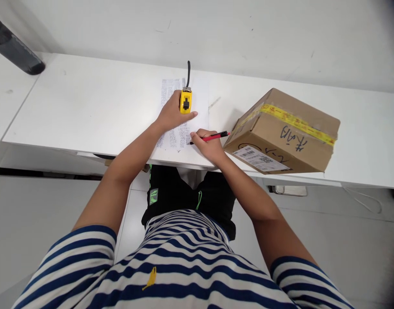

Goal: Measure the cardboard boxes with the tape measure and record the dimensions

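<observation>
A yellow tape measure (185, 103) with a black wrist strap is in the grasp of my left hand (172, 112), over the upper part of a sheet of paper (201, 94). Its fingers are partly hidden behind the tape's case, and the thumb stretches out just below it. My right hand (209, 146) is closed round a red and black pen (212, 137), with the pen's tip down at the paper. Dense columns of handwriting cover much of the sheet, which lies flat near the front edge of the white table (87, 107).
To the right of my right hand stands a taped cardboard box (300, 120) with yellow tape, a shipping label and black marker writing. A pale wall (197, 34) runs along the table's back. At the far left is a dark cylindrical object (18, 47).
</observation>
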